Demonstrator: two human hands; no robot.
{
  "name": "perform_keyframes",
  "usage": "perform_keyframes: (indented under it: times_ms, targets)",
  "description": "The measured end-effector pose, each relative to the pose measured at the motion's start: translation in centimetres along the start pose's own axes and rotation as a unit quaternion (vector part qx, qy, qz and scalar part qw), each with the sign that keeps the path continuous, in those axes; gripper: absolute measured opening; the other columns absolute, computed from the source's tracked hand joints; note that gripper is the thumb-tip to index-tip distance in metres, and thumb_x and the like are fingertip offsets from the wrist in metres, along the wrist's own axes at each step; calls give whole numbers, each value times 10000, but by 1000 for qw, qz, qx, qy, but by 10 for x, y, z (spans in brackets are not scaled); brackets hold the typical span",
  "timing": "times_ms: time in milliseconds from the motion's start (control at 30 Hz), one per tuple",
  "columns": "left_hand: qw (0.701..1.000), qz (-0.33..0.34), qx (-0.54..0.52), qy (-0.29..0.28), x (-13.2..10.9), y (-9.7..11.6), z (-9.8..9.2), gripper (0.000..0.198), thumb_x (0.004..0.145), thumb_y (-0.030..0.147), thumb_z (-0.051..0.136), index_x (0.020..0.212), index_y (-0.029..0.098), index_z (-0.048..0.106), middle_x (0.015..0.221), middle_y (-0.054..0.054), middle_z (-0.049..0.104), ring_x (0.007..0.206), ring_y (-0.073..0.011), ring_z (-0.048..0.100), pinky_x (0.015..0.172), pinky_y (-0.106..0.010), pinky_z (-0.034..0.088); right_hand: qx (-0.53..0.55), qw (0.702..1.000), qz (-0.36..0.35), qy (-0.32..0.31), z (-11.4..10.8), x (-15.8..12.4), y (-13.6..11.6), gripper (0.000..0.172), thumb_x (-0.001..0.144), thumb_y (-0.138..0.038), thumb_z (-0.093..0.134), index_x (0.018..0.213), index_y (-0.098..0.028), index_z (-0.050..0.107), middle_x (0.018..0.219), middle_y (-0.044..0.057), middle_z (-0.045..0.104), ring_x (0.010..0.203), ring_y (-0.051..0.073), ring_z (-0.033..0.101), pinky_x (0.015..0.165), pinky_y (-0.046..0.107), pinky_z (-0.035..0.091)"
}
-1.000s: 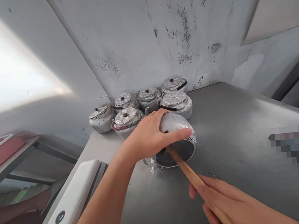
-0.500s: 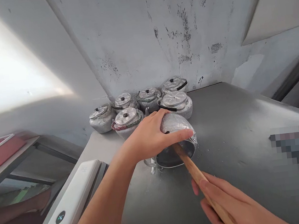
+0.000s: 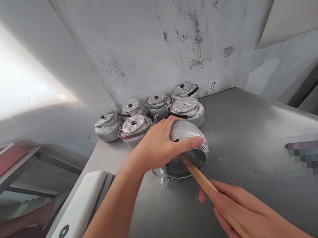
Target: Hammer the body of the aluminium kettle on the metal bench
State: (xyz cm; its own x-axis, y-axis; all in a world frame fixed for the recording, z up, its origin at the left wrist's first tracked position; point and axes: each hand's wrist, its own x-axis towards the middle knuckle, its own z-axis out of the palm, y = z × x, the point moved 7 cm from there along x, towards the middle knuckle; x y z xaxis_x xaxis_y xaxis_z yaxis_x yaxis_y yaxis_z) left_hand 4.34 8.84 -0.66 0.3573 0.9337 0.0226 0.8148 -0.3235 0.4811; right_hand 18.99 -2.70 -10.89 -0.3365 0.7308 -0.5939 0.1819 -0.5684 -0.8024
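Note:
A dented aluminium kettle lies tipped on its side, its lidless mouth facing me. Over its upper side stretches my left hand, thumb along the body near the rim and fingers on the far side, gripping it. My right hand is closed round a wooden stick like a tool handle. The stick slants down through the mouth into the kettle; its far end is hidden inside. Below my left wrist, a handle or spout part of the kettle sticks out.
Several lidded aluminium kettles, one with a black handle, stand at the back by the stained wall. A white power bank with a cable lies on the grey tabletop at left. A pixelated patch covers something at right.
My right hand and the stick have shifted slightly left, and the stick's angle in the kettle mouth has moved left too. My left hand stays on the kettle.

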Motion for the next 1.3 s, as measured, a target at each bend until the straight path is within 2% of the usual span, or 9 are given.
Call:
perform_keyframes:
  times_ms: [167, 300, 400, 500, 633, 800, 900, 1133, 1300]
  targets:
    - [1000, -1, 0, -3, 0, 0, 0, 811, 837, 807, 628, 1423, 252, 561, 1416, -64, 623, 1283, -344, 562, 998, -384, 448, -13, 1000, 17, -14, 3, 3, 7, 316, 990, -488, 525, 942, -215, 677, 621, -55, 491, 536, 139, 495, 525, 238, 448]
    - [1000, -6, -4, -6, 0, 1, -1, 871, 820, 870, 585, 1414, 233, 571, 1397, -71, 630, 1261, -333, 567, 987, -381, 451, -11, 1000, -2, -22, 3, 5, 7, 366, 1028, -487, 443, 1095, -197, 656, 577, -80, 464, 480, 125, 412, 502, 240, 394]
    - [1000, -4, -4, -4, 0, 2, -1, 874, 814, 875, 587, 1412, 237, 573, 1397, -68, 630, 1257, -329, 569, 988, -379, 449, -13, 1000, 3, -18, 2, 4, 7, 362, 997, -511, 492, 1036, -198, 670, 649, -53, 518, 530, 131, 461, 536, 248, 426]
    - [1000, -4, -5, -2, 1, 1, -1, 875, 816, 873, 587, 1414, 235, 570, 1411, -76, 622, 1268, -338, 563, 996, -383, 442, -27, 999, 13, -33, 3, 4, 10, 378, 997, -504, 466, 1041, -194, 677, 596, -63, 488, 515, 136, 445, 523, 254, 397]
    - [1000, 0, -3, -2, 1, 1, -1, 867, 821, 870, 585, 1411, 235, 569, 1399, -76, 629, 1263, -336, 565, 994, -383, 442, -10, 1000, -6, -17, 0, 10, 11, 459, 995, -554, 410, 1179, -204, 643, 568, -75, 462, 500, 143, 404, 523, 257, 376]
    - [1000, -7, 2, -5, 0, 1, 0, 906, 807, 882, 585, 1432, 227, 557, 1417, -77, 620, 1279, -337, 557, 1000, -386, 441, -43, 998, 53, -4, -4, 10, 16, 453, 1030, -518, 365, 1207, -200, 636, 587, -61, 463, 538, 151, 409, 481, 234, 332]
    - [1000, -4, 2, -5, 0, 1, 0, 882, 811, 869, 596, 1428, 241, 559, 1427, -68, 616, 1292, -340, 551, 1001, -382, 440, -39, 998, 43, 10, -5, 8, 11, 490, 1060, -527, 261, 1258, -234, 600, 612, -65, 453, 561, 150, 392, 476, 217, 321]
    - [1000, -8, 1, -4, 0, -2, 0, 828, 824, 834, 615, 1418, 259, 568, 1418, -62, 622, 1290, -345, 555, 991, -380, 444, -54, 998, 36, 9, -4, 6, 9, 495, 1062, -486, 244, 1184, -210, 636, 543, -73, 424, 538, 154, 366, 458, 227, 286]
    - [1000, -10, 0, -6, -1, -1, -1, 836, 818, 823, 629, 1429, 257, 561, 1416, -70, 620, 1268, -350, 568, 982, -389, 451, -21, 1000, 2, -16, -1, 6, 5, 431, 973, -526, 468, 1064, -183, 713, 570, -62, 485, 478, 138, 416, 508, 249, 409]
